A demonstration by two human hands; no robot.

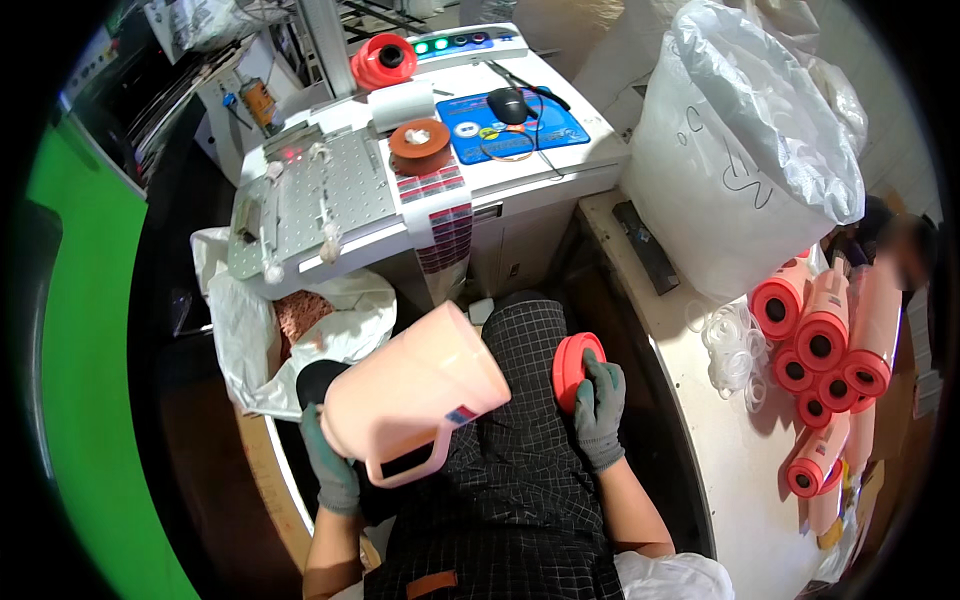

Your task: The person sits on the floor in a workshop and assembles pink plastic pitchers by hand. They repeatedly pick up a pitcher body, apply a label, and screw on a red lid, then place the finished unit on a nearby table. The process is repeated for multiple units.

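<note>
1. L hand, grey glove, wrapped round the base of a pale pink jug; fingers closed on it. Jug lies tilted over the lap, open mouth up-right, handle hanging underneath.
2. R hand, same glove type, fingers curled on the lower edge of a red round lid. Lid stands on edge on the R thigh, just beside the jug mouth, not touching it.
3. Lap covered w/ black checked apron.
4. Ahead: white machine bench w/ perforated metal plate, brown tape roll, red spool, black mouse on blue pad.
5. R side: big white plastic sack on a white counter; stack of pink jugs w/ red lids lying on their sides; loose clear rings near them.
6. L of knees: open white bag w/ pinkish scraps inside.
</note>
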